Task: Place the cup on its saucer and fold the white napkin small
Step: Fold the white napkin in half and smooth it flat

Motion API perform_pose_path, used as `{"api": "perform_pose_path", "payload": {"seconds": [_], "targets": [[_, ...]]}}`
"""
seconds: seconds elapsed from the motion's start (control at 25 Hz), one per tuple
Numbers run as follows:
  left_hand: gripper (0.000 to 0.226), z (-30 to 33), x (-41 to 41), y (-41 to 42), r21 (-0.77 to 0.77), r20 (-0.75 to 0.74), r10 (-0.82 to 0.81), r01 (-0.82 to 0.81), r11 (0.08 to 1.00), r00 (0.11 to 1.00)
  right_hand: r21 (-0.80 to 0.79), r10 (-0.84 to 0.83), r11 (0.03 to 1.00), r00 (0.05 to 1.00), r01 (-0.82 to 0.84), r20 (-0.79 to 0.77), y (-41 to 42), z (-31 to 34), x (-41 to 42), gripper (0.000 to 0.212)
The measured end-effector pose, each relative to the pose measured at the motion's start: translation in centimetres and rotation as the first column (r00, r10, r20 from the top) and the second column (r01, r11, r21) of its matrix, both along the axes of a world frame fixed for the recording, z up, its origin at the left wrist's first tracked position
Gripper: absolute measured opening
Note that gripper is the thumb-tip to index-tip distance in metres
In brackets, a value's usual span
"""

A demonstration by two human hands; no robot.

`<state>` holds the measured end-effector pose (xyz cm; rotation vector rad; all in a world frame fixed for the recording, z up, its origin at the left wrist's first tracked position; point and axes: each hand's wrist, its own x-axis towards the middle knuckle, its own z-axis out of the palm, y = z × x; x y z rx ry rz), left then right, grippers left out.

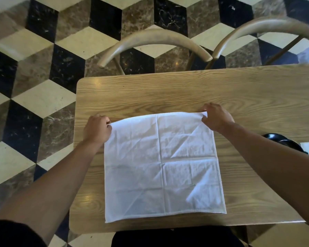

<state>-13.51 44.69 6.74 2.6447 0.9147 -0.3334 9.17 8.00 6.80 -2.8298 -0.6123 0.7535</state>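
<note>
The white napkin [161, 166] is spread flat and fully open in the middle of the frame on the wooden table [185, 90], roughly square so there's no real long axis, though it sits slightly rotated, with its far edge tilting up toward the right. Fold creases cross it like a plus sign. Its near edge lies just inside the table's near edge at the bottom of the frame, and its left side runs close to the table's left edge — not much spare room there. Above the napkin there's a wide bare strip of wood, and more open tabletop off to the right. The left hand [96, 130] has its fingers pinched shut on the far left corner, and the right hand [217, 117] is clamped the same way on the far right corner, both corners held at table level. At the right edge of the frame, partly hidden behind the right forearm, sits something dark and round [282, 140] — can't tell if it's the cup or saucer. Two curved wooden chair backs [155, 37] stand past the table's far edge over a cube-patterned tile floor [34, 77].
</note>
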Motion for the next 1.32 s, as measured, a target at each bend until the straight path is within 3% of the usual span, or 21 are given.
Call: {"api": "perform_pose_path", "payload": {"seconds": [0.16, 0.28, 0.36, 0.48, 0.6, 0.68, 0.8, 0.96, 1.08, 1.32], "targets": [[0.030, 1.5, -0.6, 0.5, -0.056, 0.045, 0.086, -0.084, 0.995, 0.995, 0.048, -0.086, 0.995, 0.996, 0.085, 0.008, -0.5, 1.6, -0.2, 0.033], [0.033, 3.5, -0.3, 0.9, -0.174, 0.097, 0.269, -0.250, 0.953, 0.958, 0.174, -0.242, 0.955, 0.970, 0.238, 0.000, -0.6, 3.6, 0.0, 0.022], [0.023, 5.0, 0.6, 0.9, -0.348, 0.118, 0.468, -0.405, 0.846, 0.876, 0.225, -0.345, 0.912, 0.938, 0.343, -0.031, -0.5, 5.0, 0.4, 0.022], [0.011, 6.0, 1.9, 1.5, -0.586, 0.067, 0.719, -0.556, 0.589, 0.692, 0.273, -0.447, 0.854, 0.893, 0.443, -0.050, -0.3, 7.0, 0.7, 0.031], [0.019, 7.3, 2.5, 2.0, -0.683, 0.046, 0.817, -0.579, 0.446, 0.575, 0.376, -0.508, 0.777, 0.856, 0.504, -0.098, -0.1, 8.5, 0.4, 0.029], [0.023, 8.5, 2.6, 2.2, -0.745, 0.052, 0.845, -0.543, 0.388, 0.532, 0.479, -0.561, 0.652, 0.799, 0.588, -0.218, -0.1, 9.2, 0.1, 0.024], [0.015, 10.0, 2.0, 2.5, -0.819, 0.020, 0.842, -0.474, 0.323, 0.539, 0.578, -0.573, 0.458, 0.721, 0.676, -0.390, -0.7, 10.0, -0.7, 0.015], [0.005, 11.5, -1.7, 1.5, -0.853, -0.024, 0.812, -0.435, 0.287, 0.584, 0.589, -0.530, 0.339, 0.666, 0.734, -0.525, -2.6, 10.5, -3.4, 0.011], [0.005, 11.6, -5.5, -0.1, -0.845, -0.054, 0.775, -0.443, 0.300, 0.629, 0.523, -0.490, 0.217, 0.556, 0.824, -0.672, -4.6, 10.0, -5.9, 0.014], [0.017, 8.4, -11.8, -3.3, -0.790, -0.181, 0.756, -0.551, 0.269, 0.629, 0.421, -0.473, 0.321, 0.528, 0.849, -0.705, -8.9, 6.8, -11.0, 0.010]]}}
